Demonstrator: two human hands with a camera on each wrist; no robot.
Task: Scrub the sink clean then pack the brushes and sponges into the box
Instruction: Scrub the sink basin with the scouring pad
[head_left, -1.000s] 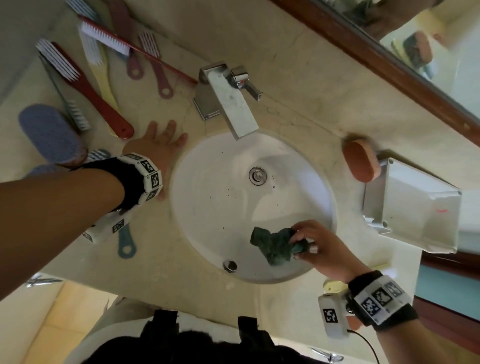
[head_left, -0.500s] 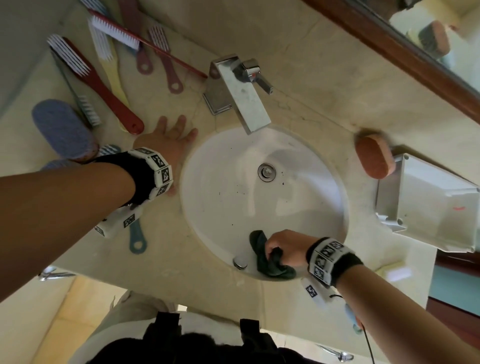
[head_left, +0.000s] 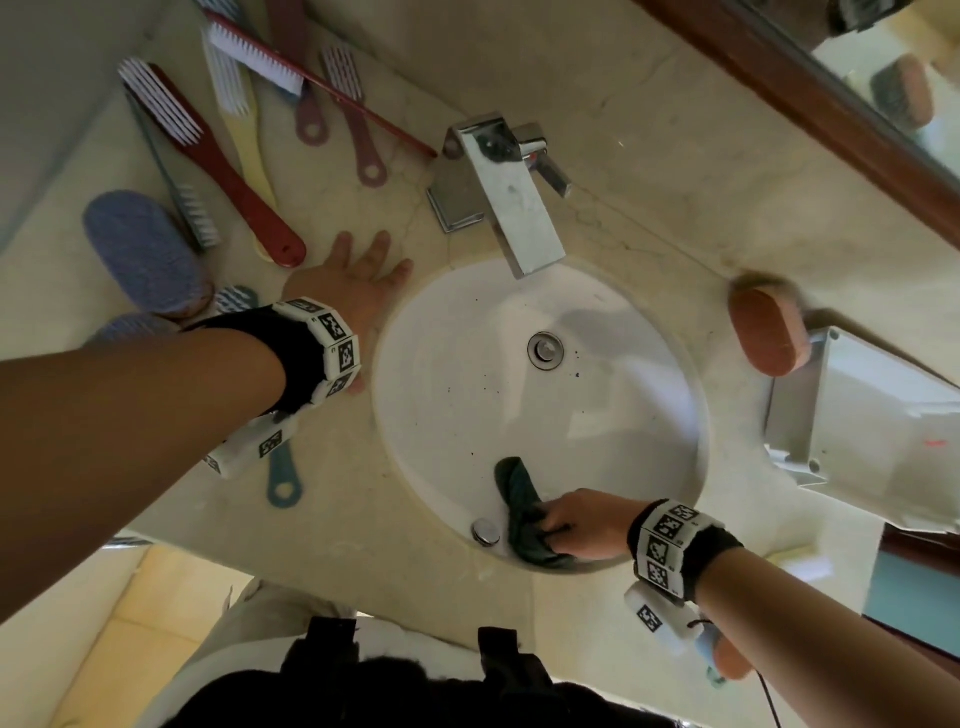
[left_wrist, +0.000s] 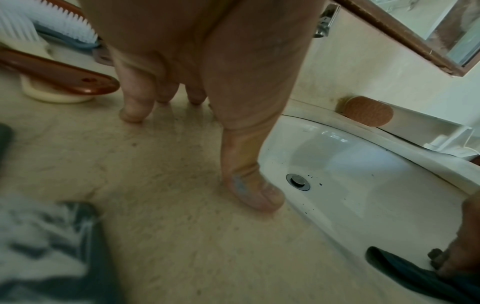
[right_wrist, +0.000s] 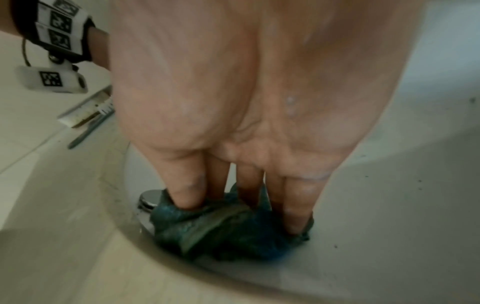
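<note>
The white round sink (head_left: 597, 415) carries dark specks around its drain (head_left: 545, 349). My right hand (head_left: 561, 530) grips a crumpled dark green scouring pad (head_left: 517, 491) against the near wall of the basin, beside a chrome overflow cap (head_left: 485, 531). In the right wrist view the fingers (right_wrist: 187, 197) dig into the pad (right_wrist: 221, 230). Left of the basin, my left hand (head_left: 358, 280) lies flat on the counter with its fingers spread, holding nothing; its thumb (left_wrist: 249, 185) rests at the sink's edge. The white box (head_left: 872, 431) stands at the right with an orange sponge (head_left: 766, 330) beside it.
Several brushes lie on the counter at back left, among them a red one (head_left: 223, 166) and a yellow one (head_left: 244, 119). A blue sponge (head_left: 140, 249) sits at far left. A teal brush handle (head_left: 283, 478) shows under my left wrist. The chrome faucet (head_left: 514, 202) overhangs the basin.
My right hand has dragged the green pad leftward along the near wall of the basin, up to the chrome cap. The left hand has stayed flat on the counter.
</note>
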